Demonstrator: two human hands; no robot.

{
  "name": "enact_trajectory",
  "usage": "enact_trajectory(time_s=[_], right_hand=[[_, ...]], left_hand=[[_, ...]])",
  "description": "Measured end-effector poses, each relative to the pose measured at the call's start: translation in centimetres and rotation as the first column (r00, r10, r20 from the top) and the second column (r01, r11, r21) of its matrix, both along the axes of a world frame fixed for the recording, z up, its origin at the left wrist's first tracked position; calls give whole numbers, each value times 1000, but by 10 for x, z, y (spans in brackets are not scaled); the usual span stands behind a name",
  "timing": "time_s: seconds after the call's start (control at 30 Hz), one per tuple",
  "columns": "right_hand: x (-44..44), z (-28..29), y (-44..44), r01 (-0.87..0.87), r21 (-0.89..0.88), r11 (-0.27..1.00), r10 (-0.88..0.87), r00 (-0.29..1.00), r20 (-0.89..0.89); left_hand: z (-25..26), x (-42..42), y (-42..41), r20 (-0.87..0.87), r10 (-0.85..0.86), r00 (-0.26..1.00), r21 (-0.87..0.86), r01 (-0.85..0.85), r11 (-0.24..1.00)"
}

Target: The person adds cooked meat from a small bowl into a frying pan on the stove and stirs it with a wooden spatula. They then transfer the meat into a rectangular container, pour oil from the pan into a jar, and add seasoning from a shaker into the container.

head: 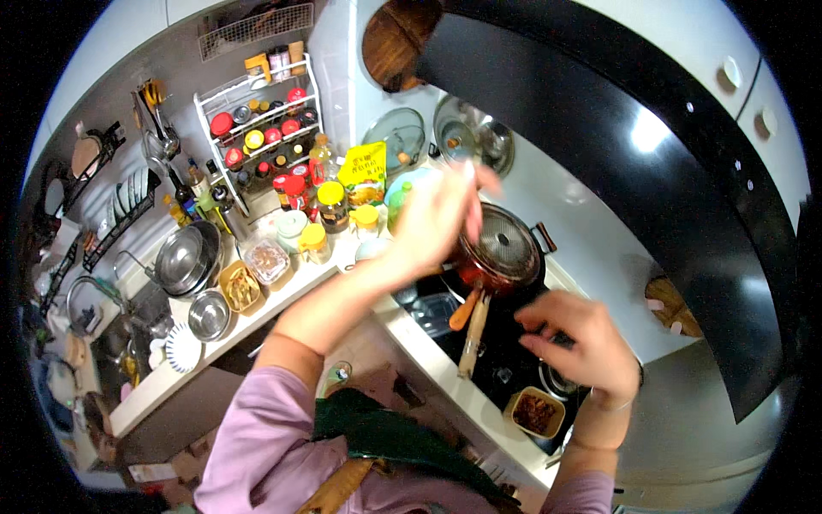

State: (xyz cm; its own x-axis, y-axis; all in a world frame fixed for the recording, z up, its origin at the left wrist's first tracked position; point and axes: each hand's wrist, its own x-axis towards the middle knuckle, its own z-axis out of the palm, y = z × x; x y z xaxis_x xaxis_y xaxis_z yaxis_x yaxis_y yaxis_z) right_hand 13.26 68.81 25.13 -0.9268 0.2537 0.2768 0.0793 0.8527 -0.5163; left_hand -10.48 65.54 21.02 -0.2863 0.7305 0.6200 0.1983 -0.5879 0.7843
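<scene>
My left hand (443,209) is raised and blurred, beside a red pan and in front of a green-capped bottle (399,204); whether it holds anything is unclear. Over the black hob, my right hand (578,347) hovers with its thumb and fingers apart, nothing visible between them. The red pan (478,275) carries a round lid (503,239) and stands between the hands. An orange handle (463,310) and a pale wrapped handle (474,337) point from it towards me. Below my right hand, a square container (538,412) of dark reddish-brown food sits at the hob's near edge.
Yellow-lidded jars (331,200), a yellow pouch (365,168) and a white spice rack (253,106) line the left counter. Nearer are a metal bowl (209,315), a striped plate (183,347) and a food container (241,287). A dark range hood (597,122) overhangs the hob.
</scene>
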Motion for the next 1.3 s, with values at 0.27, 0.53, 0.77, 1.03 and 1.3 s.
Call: enact_trajectory(time_s=[0.27,0.53,0.77,1.03,1.3], right_hand=[[-233,140,49,-37,-82,996,-10,860,-510],[-305,215,128,578,236,782,-343,714,-611],[-370,217,178,755,17,656,-615,547,-568],[-374,237,161,851,223,476,-456,455,-765],[-353,258,168,754,590,288,-220,652,-726]], left_hand=[[215,-244,162,447,-164,879,255,51,966],[257,-242,189,258,279,925,-64,-272,960],[250,-258,203,592,-116,798,60,99,993],[271,-273,182,583,-58,810,-90,135,987],[227,-313,130,225,-178,958,234,124,964]])
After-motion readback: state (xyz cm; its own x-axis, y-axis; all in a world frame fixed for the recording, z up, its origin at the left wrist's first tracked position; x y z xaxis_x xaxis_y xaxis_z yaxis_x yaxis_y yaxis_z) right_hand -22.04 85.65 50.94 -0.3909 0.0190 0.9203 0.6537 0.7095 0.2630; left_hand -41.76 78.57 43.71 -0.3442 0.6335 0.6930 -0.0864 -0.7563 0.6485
